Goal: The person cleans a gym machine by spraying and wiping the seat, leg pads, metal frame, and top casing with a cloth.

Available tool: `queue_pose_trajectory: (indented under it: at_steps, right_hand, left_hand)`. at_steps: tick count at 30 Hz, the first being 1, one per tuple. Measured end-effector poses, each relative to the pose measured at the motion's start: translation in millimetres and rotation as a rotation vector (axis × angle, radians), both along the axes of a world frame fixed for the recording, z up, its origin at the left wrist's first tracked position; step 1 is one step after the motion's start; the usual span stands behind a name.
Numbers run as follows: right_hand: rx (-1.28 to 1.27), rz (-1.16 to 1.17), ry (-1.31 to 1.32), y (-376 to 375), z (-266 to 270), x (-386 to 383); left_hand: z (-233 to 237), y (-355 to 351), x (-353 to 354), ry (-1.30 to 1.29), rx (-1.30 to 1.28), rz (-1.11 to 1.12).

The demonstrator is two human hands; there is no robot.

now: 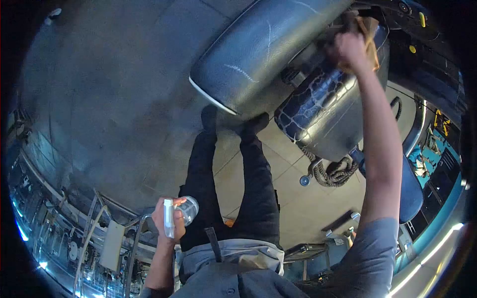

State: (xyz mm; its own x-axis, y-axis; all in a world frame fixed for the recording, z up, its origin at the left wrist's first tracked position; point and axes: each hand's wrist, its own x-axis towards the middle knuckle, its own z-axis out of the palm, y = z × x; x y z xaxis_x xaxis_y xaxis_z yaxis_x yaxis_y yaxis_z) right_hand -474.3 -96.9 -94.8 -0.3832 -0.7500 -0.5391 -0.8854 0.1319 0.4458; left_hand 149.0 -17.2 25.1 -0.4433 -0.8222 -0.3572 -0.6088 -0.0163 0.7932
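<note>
At my left side, my left hand [163,217] is closed around a spray bottle [188,210] with a white trigger head and a clear body. My right arm stretches forward and up to the right. There my right hand [352,51], a little blurred, is closed on an orange-brown cloth [370,35]. Hand and cloth are at the far end of a black padded cushion [330,102] with a cracked, peeling surface. Some of the cloth is hidden by the hand. Beside that cushion is a larger black pad [258,49] with white scuff marks and a pale edge.
A thick coiled rope [337,172] hangs below the cracked cushion, near a round metal end [304,181]. Dark machine parts [422,59] stand at upper right, and a blue-black pad [410,191] at right. Metal frames [112,243] stand at lower left. Tiled floor [109,99] lies ahead.
</note>
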Motion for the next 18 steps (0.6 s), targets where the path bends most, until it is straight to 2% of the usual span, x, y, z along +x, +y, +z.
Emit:
queue_pose_trajectory:
  at_steps: [1,3,5,7,9,10,11,14,16,18]
  right_hand:
    - [-0.072,-0.028,0.048,-9,13,0]
    - [-0.187,0.034,0.068,6,0,3]
    - [-0.147,0.014,0.044,25,8,57]
    - [-0.226,0.103,0.002,64,17,138]
    - [-0.261,-0.059,-0.295,91,43,212]
    - [-0.389,-0.104,-0.438,113,45,239]
    - [-0.396,-0.109,-0.499,134,42,259]
    - [-0.543,-0.025,-0.480,150,41,257]
    - [-0.724,-0.065,-0.472,127,44,219]
    - [-0.745,-0.148,-0.281,100,39,162]
  left_hand:
    - [-2,-4,5,0.009,0.012,0.020]
    - [2,-13,9,-0.032,-0.005,-0.049]
    - [1,-22,9,-0.036,-0.023,-0.116]
    - [4,-28,4,-0.067,-0.021,-0.164]
    - [3,-31,0,-0.074,-0.022,-0.183]
    - [2,-32,1,-0.075,-0.021,-0.181]
    - [2,-35,1,-0.074,-0.018,-0.186]
    - [7,-45,2,-0.074,-0.008,-0.196]
    - [9,-49,5,-0.070,0.006,-0.194]
    - [9,-52,7,-0.076,-0.007,-0.221]
